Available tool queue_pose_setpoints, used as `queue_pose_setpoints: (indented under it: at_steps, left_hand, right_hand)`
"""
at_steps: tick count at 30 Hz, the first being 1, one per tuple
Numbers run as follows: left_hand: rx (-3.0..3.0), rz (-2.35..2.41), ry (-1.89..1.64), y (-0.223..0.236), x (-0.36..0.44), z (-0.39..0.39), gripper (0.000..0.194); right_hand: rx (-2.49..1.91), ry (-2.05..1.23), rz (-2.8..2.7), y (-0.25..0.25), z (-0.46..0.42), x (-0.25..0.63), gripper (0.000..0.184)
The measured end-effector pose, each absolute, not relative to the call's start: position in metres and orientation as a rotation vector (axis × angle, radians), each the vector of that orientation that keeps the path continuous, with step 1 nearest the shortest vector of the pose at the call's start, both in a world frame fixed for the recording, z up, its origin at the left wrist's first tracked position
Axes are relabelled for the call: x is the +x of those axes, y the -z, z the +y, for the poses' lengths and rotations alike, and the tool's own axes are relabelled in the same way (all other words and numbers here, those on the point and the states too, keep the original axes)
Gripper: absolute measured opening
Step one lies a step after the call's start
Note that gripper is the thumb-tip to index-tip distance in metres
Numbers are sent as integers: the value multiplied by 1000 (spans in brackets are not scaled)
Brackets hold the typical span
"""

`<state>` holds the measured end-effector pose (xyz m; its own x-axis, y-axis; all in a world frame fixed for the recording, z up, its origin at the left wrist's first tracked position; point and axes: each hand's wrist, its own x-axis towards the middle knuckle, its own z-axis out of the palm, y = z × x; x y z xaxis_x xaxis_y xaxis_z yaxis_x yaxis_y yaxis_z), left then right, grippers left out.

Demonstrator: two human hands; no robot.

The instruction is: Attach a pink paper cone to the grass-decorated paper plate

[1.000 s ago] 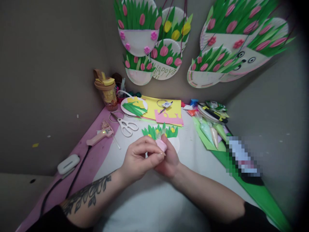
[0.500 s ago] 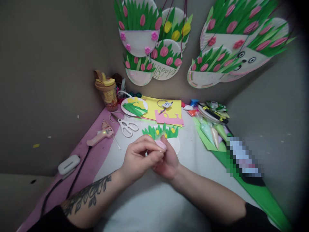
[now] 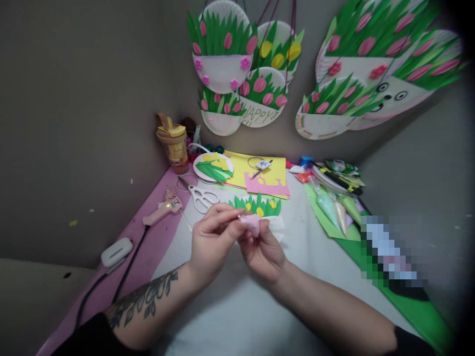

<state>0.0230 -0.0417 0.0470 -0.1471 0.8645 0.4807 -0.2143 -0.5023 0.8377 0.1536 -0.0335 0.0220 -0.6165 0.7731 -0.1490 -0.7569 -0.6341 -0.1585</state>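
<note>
Between my two hands is a small, soft pale pink lump (image 3: 251, 224), whose exact kind I cannot make out. My left hand (image 3: 217, 235) pinches its left side with thumb and fingers. From the right, my right hand (image 3: 265, 252) grips it, thumb on top and fingers curled underneath. Just behind the hands, partly covered by them, lies a white paper-plate piece (image 3: 277, 225) with green paper grass (image 3: 256, 203) and yellow paper flowers (image 3: 272, 203).
To the left lie white scissors (image 3: 203, 197), a pink glue gun (image 3: 163, 210) and a white case (image 3: 117, 252). A lidded cup (image 3: 173, 146) stands behind. Yellow paper (image 3: 274, 168) lies at the back. Filled piping bags (image 3: 328, 205) and a phone (image 3: 393, 254) are right. Plate baskets (image 3: 222, 74) hang above.
The pink lump now shows more plainly between my fingers, as my right hand has turned and shifted slightly right. The whole view has moved a little, so the scene sits further right and lower.
</note>
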Motion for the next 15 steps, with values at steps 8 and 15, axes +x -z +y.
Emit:
queue_pose_setpoints:
  at_steps: [8,15]
  left_hand:
    - [1394,868,-1779,-50,24,-44,18]
    - [1401,901,-1771,-49,23,-45,15]
  right_hand:
    - [-303,-2272,-59,-18,-33,155,41]
    - [-377,-2236,-54,-23,-35,154,43]
